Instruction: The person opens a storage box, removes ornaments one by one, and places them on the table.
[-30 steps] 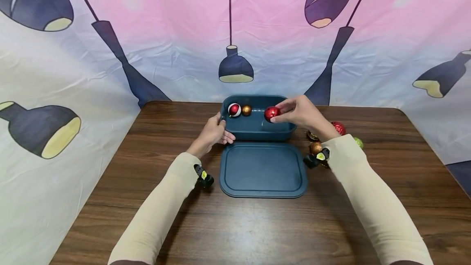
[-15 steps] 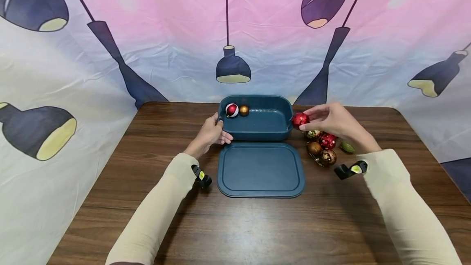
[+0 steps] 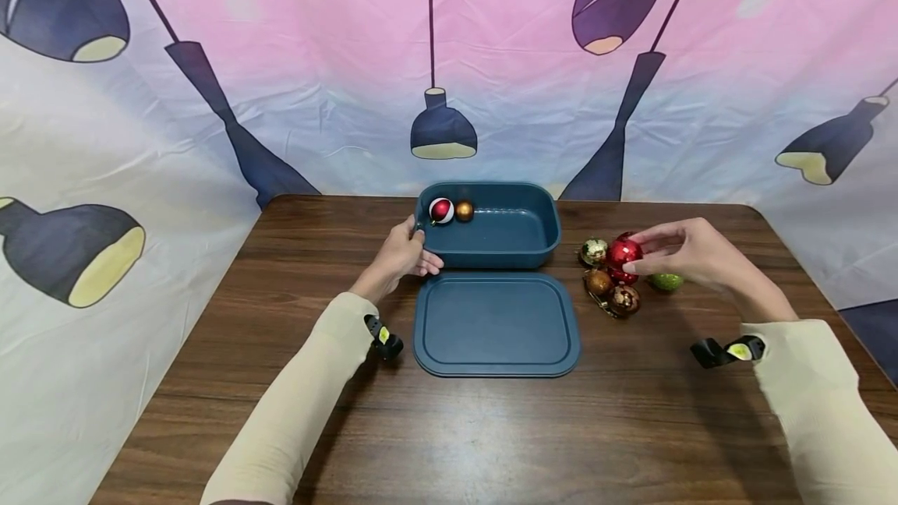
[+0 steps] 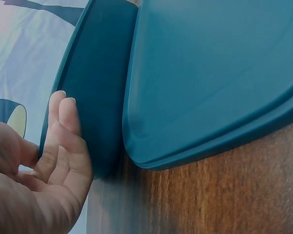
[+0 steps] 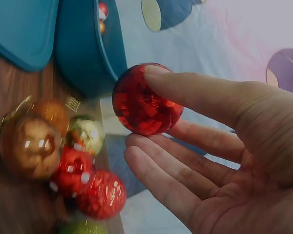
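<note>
My right hand [image 3: 691,252] pinches a shiny red Christmas ball [image 5: 146,99] between thumb and fingertips. In the right wrist view the ball is up off the table, above a cluster of ornaments: a copper ball [image 5: 30,147], a gold ball [image 5: 85,136], a spotted red ball [image 5: 72,170] and a glittery red one [image 5: 102,194]. At the near left corner of a dark teal box [image 3: 505,259], my left hand [image 3: 405,252] grips the wall, with fingers spread along its front side [image 4: 105,73]. Inside the box lie a red-and-white ball [image 3: 441,210] and a small gold ball [image 3: 464,211].
The box's flat teal lid [image 3: 496,326] lies on the wooden table [image 3: 477,443], right in front of the box. A green ball [image 3: 666,282] sits to the right of the cluster. Behind the table hangs a cloth [image 3: 337,115] printed with lamps.
The right hand has carried the red ball from over the box out to the right, and it is now above the ornament cluster. The left hand stays at the box's corner.
</note>
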The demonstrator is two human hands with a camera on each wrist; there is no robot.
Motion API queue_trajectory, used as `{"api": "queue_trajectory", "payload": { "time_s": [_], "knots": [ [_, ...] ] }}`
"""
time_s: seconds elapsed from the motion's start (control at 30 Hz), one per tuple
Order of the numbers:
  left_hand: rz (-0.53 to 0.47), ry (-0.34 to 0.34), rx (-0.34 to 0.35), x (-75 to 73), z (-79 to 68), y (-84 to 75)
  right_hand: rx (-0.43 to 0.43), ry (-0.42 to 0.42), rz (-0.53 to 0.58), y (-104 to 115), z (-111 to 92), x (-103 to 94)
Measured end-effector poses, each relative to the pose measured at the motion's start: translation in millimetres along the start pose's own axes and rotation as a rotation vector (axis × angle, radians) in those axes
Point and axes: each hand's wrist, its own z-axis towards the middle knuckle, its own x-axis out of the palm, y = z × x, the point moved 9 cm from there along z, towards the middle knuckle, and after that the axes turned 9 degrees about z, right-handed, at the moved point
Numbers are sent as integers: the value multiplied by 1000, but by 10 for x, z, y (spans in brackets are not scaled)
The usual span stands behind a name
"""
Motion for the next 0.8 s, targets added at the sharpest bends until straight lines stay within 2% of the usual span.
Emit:
{"api": "queue_trajectory", "payload": {
  "time_s": [0.2, 0.4, 0.53, 0.8],
  "knots": [
    [2, 0, 6, 0, 2, -10, 41, 0, 22, -231, -98, -56],
    [3, 2, 3, -2, 1, 0, 41, 0, 13, -386, -190, -103],
    [6, -2, 1, 0, 16, 13, 48, 3, 29, -523, -230, -99],
    [5, -4, 5, 6, 29, 15, 118, 25, 80, -782, -304, -39]
  ]
}}
